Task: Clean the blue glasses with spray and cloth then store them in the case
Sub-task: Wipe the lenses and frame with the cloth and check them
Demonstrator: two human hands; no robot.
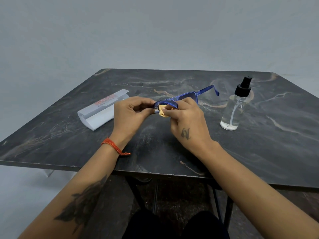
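The blue plastic-framed glasses point(186, 97) are gripped by the left hand point(133, 112). A crumpled tan cloth point(162, 111) is pinched against them by the right hand point(186, 121).

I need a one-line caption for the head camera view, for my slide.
Left hand holds blue glasses; right hand wipes with cloth.

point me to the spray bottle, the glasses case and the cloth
spray bottle point(233, 109): head view, on its clear body, below the black pump.
glasses case point(100, 114): head view, on its white lid, left of the hands.
cloth point(163, 111): head view, on the tan wad pinched under the blue frame.
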